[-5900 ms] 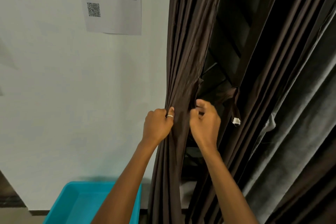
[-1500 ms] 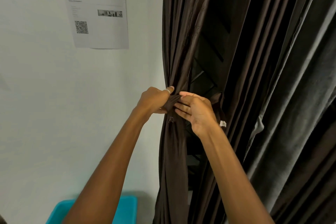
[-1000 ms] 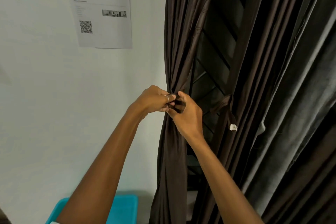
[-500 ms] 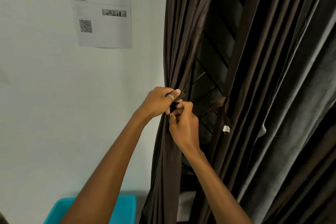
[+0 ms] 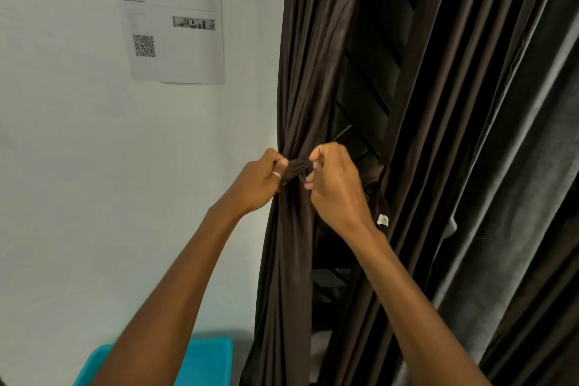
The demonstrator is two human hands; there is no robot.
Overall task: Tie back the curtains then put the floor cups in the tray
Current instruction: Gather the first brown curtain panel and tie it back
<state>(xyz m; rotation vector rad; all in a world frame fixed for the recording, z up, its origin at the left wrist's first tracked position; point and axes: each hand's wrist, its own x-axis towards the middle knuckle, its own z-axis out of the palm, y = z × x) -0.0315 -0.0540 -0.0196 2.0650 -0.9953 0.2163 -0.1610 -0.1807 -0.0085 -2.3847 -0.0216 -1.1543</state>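
Left hand point(image 5: 261, 183) and right hand point(image 5: 333, 186) each pinched tie-back band point(image 5: 296, 166) around gathered curtain point(image 5: 291, 244); tray point(image 5: 206, 360) below curtain

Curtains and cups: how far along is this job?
Done: the dark brown left curtain is gathered. In hand: the left hand and right hand pull a brown fabric tie-back tight around it. Left: no floor cups show; the turquoise plastic tray waits below.

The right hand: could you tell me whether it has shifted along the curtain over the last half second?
Yes. The right hand has drawn rightward, away from the left hand, stretching the tie-back across the gathered curtain.
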